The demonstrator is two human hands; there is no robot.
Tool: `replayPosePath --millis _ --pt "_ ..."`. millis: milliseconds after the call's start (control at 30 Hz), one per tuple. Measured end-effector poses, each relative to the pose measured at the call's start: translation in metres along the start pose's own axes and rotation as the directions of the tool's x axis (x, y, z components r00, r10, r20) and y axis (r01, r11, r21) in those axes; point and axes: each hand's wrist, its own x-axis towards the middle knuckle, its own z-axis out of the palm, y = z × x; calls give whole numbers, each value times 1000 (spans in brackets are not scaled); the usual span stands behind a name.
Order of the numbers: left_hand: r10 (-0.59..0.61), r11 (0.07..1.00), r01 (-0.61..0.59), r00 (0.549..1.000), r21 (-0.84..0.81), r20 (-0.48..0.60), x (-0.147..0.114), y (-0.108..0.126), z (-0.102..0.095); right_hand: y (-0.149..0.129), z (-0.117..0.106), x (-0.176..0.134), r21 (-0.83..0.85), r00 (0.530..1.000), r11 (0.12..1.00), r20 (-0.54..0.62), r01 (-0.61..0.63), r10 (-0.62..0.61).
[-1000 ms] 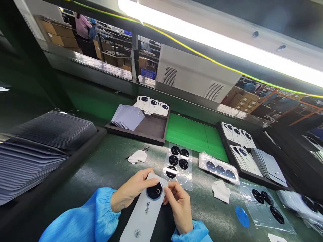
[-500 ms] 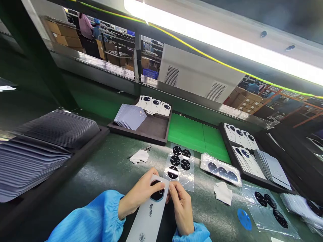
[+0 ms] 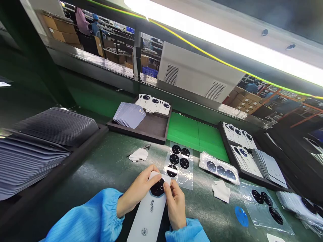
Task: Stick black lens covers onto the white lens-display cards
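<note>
A white phone back cover with dark lettering slants up from the bottom edge in front of me. At its top sits a black camera lens plate with rounded corners. My left hand grips the cover's upper left side, its thumb across the plate's upper edge. On the opposite side my right hand is closed on the upper right edge, the thumb resting by the plate's right rim. The fingers under the cover are hidden. Just beyond my hands lies a clear sheet bearing several black lens plates.
Grey panels fill a dark rack at left. A black tray with covers stands at the back; another tray is at right. White cloths, a blue disc, a plastic-wrapped pack and a second clear sheet lie on the bench.
My right hand has shifted from pinching at the cover's upper right corner to holding its edge, its thumb now beside the lens plate. My left hand keeps its grip. The view has shifted slightly.
</note>
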Motion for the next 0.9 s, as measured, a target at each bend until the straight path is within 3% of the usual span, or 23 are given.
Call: replayPosePath --millis 267,367,467,633,733,800,900 --pt "57 992 -61 998 107 41 -6 -14 8 6 -7 2 48 998 999 -59 12 -9" --pt "79 993 -84 994 84 70 -5 -17 4 7 -7 2 106 1000 994 13 6 -8" --pt "29 999 -33 993 39 113 -3 -16 -2 4 -5 3 216 996 976 84 0 -19" --pt "63 998 -63 988 -5 142 -3 -12 -6 7 -5 5 234 1000 972 30 -7 0" --pt "32 997 -18 984 -78 176 -5 -7 -4 12 -8 8 197 1000 980 8 21 -23" --pt "-3 992 24 986 -127 167 -5 -5 -1 15 -9 10 171 1000 985 -11 20 -19" --pt "-30 993 38 997 -116 69 -3 -4 2 15 -8 10 161 999 987 -28 20 -15"
